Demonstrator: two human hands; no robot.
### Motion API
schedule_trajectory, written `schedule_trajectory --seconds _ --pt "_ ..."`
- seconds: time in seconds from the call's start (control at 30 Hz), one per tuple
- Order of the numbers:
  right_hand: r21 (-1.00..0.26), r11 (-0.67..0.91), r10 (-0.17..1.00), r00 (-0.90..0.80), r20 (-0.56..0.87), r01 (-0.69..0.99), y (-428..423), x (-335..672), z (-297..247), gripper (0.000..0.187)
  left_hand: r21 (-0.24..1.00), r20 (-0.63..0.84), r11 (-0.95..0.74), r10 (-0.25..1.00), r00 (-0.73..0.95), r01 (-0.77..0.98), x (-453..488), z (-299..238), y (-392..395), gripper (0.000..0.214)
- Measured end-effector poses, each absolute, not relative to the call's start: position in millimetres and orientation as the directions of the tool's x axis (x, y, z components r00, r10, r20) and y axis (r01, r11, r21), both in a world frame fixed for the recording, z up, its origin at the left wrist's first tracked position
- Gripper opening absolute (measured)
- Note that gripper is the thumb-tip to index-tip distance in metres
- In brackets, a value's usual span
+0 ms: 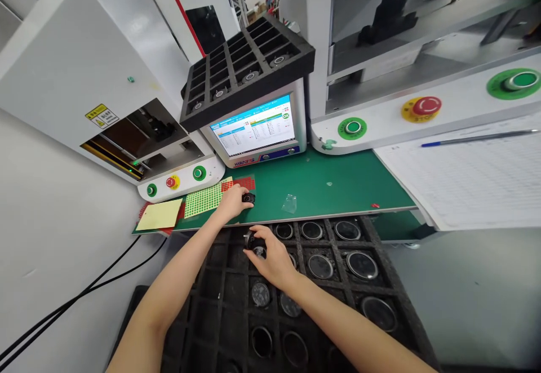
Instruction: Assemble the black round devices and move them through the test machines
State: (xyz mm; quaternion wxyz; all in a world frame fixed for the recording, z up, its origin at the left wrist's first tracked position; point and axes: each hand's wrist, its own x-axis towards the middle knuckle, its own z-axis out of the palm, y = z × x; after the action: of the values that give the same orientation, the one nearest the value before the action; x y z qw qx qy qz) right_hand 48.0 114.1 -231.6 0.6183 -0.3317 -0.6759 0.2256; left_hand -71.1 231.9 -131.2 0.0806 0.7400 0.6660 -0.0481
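Note:
My left hand (231,203) is closed on a small black round part (248,198) above the green bench top, beside a sheet of green dot stickers (203,199) and a red sticker sheet (244,183). Lower and to the right, my right hand (274,257) grips another black round part (250,241) between thumb and fingers. It hovers over a black compartment tray (382,243) whose cells hold several round parts with shiny rims. My right fingers partly hide the part they hold.
A monitor (256,128) stands behind the bench, with a second black tray (249,52) on top. Machines with green buttons and red stop buttons (428,106) flank it. Papers (465,176) with a pen (477,138) lie right; a clear plastic scrap (289,203) lies on the bench.

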Motion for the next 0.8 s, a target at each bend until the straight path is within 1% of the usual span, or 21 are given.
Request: schedule_trajectory --seconds 0.23,0.47,0.63,0.7,0.8 --pt "-0.696 0.694 0.706 0.013 0.708 0.186 114.6 49.9 -229.3 0.028 0.035 -0.223 -0.122 0.967 0.127 0.992 -71.8 -130.8 235.8 0.034" --pt "-0.704 0.684 0.717 0.003 0.697 0.191 115.8 49.1 -231.3 0.032 0.074 -0.203 -0.152 0.965 0.164 0.986 -73.4 -131.0 234.0 0.033" --pt "-0.675 0.707 0.696 -0.037 0.717 0.209 117.4 48.1 -233.1 0.036 0.162 -0.157 -0.186 0.965 0.212 0.969 -74.0 -124.9 232.1 0.052" --pt "-0.671 0.711 0.694 -0.052 0.718 0.213 117.6 48.1 -232.8 0.036 0.219 -0.144 -0.186 0.965 0.221 0.958 -74.9 -121.8 233.9 0.045" --pt "-0.681 0.699 0.704 -0.046 0.709 0.218 117.9 48.2 -231.8 0.034 0.348 -0.123 -0.149 0.971 0.203 0.926 -76.8 -119.5 239.8 0.024"
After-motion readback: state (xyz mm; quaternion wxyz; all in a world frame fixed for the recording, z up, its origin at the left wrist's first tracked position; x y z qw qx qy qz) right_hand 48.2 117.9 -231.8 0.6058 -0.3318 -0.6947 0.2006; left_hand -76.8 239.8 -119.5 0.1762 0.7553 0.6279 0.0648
